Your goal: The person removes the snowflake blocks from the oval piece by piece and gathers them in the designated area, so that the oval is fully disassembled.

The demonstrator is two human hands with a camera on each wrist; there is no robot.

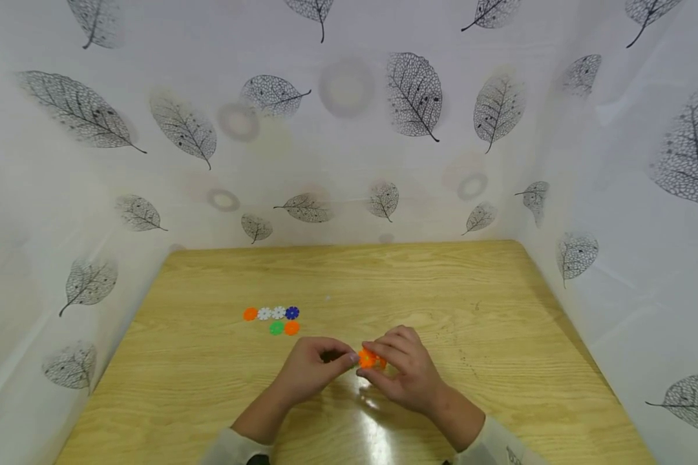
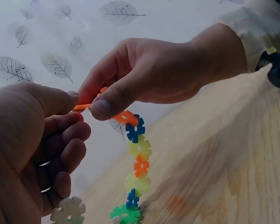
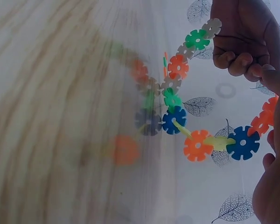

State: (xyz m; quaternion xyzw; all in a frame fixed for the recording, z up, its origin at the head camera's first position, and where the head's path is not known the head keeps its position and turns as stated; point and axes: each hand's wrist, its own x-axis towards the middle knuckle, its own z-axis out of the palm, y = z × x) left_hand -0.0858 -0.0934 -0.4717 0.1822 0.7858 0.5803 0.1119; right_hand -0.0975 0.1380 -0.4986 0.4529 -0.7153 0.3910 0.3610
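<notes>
Glossy wooden table (image 1: 500,323), leaf-print hangings (image 1: 349,155), coloured disc chain (image 3: 174,120)

Wooden table (image 1: 209,374), six loose discs (image 1: 278,314)

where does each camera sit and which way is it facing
Head: worn on the head, facing forward and down at the table, loose discs and leaf-print cloth; left hand, right hand and both sleeves show.
Left wrist: looks past the left hand, close at left, towards the right hand and hanging chain.
Right wrist: looks at the chain beside the table; right hand at the right edge, left hand upper right.
Shared: both wrist views show both hands, chain and cloth.
</notes>
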